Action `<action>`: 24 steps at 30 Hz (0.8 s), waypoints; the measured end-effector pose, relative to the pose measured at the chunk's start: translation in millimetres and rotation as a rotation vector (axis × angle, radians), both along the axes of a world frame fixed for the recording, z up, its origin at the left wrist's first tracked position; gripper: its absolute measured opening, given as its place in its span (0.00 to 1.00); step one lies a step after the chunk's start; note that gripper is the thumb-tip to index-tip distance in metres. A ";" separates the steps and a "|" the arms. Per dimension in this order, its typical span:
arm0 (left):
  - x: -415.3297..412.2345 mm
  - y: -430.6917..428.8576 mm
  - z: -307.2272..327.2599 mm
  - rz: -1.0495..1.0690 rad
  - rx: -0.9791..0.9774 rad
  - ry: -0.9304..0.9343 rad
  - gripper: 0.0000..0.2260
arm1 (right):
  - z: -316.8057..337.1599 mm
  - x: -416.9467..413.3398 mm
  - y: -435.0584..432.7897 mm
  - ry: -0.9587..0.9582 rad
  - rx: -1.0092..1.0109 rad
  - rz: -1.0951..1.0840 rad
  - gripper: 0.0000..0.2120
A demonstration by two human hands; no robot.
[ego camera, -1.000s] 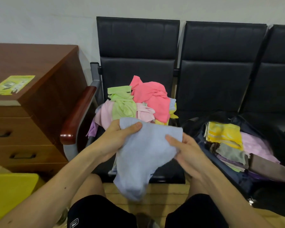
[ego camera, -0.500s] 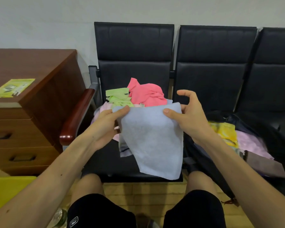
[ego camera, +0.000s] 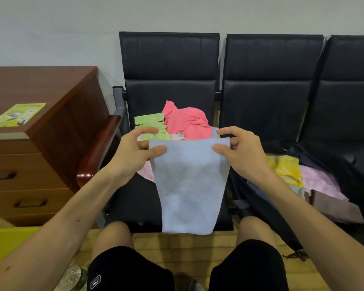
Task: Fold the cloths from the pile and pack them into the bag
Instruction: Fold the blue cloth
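Light-blue cloth [ego camera: 189, 185] pinched at top corners by left hand [ego camera: 132, 153] and right hand [ego camera: 243, 153], hung before pile [ego camera: 185, 122].

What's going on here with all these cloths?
A seated person is sorting laundry by hand. The left hand and right hand each pinch a top corner of a light blue cloth, holding it up flat so it hangs over the black chair seat, ready to fold. Behind it sits the pile of pink and green cloths waiting their turn. On the next seat to the right, an open dark bag already holds several cloths.
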State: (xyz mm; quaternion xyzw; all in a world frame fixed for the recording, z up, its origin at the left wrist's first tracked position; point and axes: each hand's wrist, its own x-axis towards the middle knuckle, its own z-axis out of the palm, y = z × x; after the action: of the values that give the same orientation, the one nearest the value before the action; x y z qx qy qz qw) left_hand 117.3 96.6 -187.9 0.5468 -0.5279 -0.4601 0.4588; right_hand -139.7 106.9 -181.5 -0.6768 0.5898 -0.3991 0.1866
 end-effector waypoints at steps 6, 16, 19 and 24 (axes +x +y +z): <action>-0.7 -0.4 -8.2 -0.055 -0.132 -0.318 0.11 | -1.7 -3.1 1.8 0.066 -0.027 -0.014 0.13; -7.3 -5.4 -12.0 -0.154 -0.221 -0.794 0.11 | -16.4 -11.7 -0.6 0.314 -0.092 -0.017 0.17; -4.4 -4.9 -13.3 -0.191 -0.194 -0.816 0.11 | -23.5 -16.5 -0.8 0.438 -0.123 -0.034 0.19; -3.5 -3.9 -18.3 -0.181 -0.244 -0.858 0.13 | -32.6 -22.5 -1.5 0.451 -0.086 -0.033 0.20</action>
State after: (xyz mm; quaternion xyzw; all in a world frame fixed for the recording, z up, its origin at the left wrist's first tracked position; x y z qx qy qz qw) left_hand 113.8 92.7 -206.2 0.5814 -0.7665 -0.1647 0.2176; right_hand -162.1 105.4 -214.1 -0.7464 0.6101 -0.2655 0.0144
